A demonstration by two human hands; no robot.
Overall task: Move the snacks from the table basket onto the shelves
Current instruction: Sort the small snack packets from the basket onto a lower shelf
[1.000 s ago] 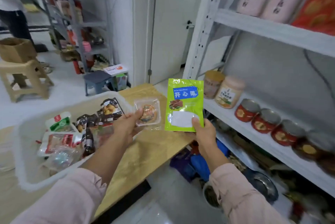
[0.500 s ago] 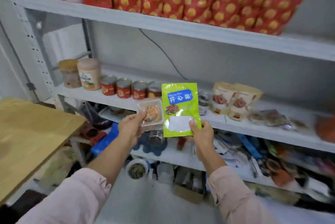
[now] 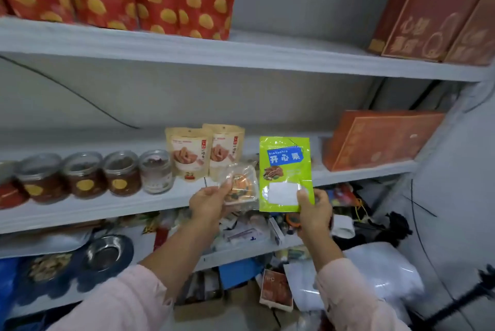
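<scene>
Left hand (image 3: 211, 202): thumb and fingers pinch the left edge of a small clear-plastic pack holding a round orange snack (image 3: 239, 187). Right hand (image 3: 314, 210): thumb in front, fingers behind, pinching the lower right corner of an upright flat lime-green foil pouch with a blue label (image 3: 284, 170). Packs side by side; touching or not, can't tell. Beyond the fingertips: grey metal shelf board (image 3: 107, 204), two beige stand-up pouches (image 3: 190, 154) past the left fingers, orange flat box (image 3: 380, 137) right of the right fingers.
</scene>
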